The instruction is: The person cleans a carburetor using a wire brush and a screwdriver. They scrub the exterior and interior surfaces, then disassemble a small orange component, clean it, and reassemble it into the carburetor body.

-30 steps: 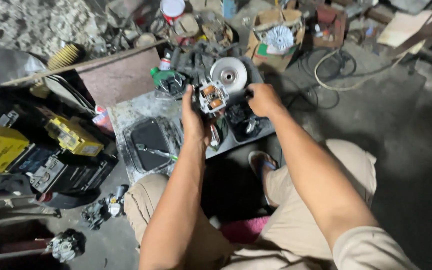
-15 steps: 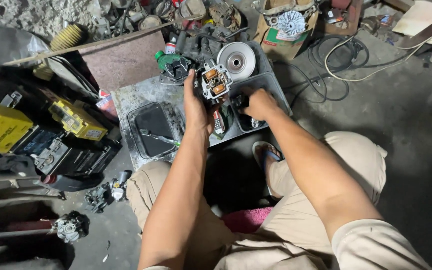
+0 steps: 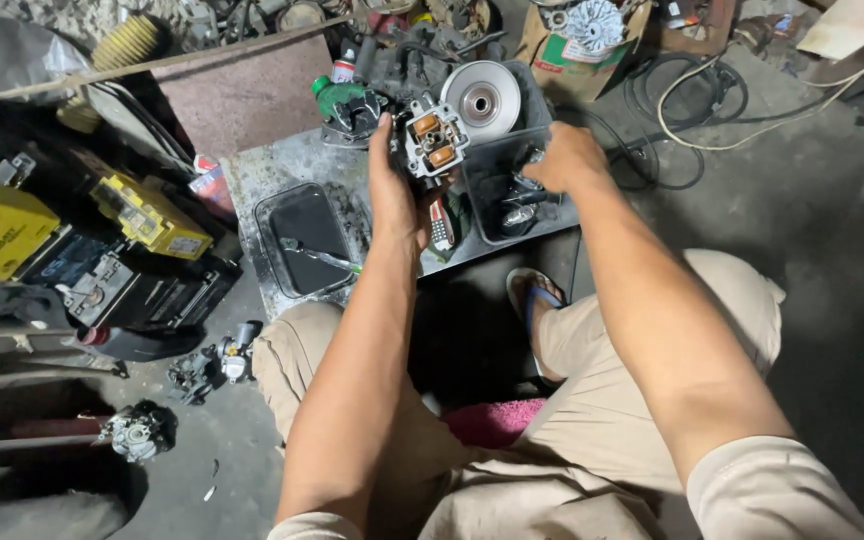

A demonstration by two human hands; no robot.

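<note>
My left hand (image 3: 395,190) grips a small metal carburettor body (image 3: 432,140) with two orange-brown parts showing on its top, held above a low grey metal work table (image 3: 272,170). My right hand (image 3: 564,160) reaches down into a dark plastic bin (image 3: 487,195) of small metal parts at the table's right end; its fingertips are hidden among the parts, so I cannot tell whether it holds one.
A black tray (image 3: 304,240) holds a green-handled screwdriver (image 3: 322,257). A silver pulley disc (image 3: 482,98) and green part (image 3: 347,105) lie behind. Yellow batteries (image 3: 147,215) stand left. Cables (image 3: 692,100) coil at right. Loose carburettors (image 3: 222,362) lie on the floor.
My right hand has dropped from beside the carburettor body into the dark bin. The left hand keeps its hold on the carburettor body, and the view has shifted a little.
</note>
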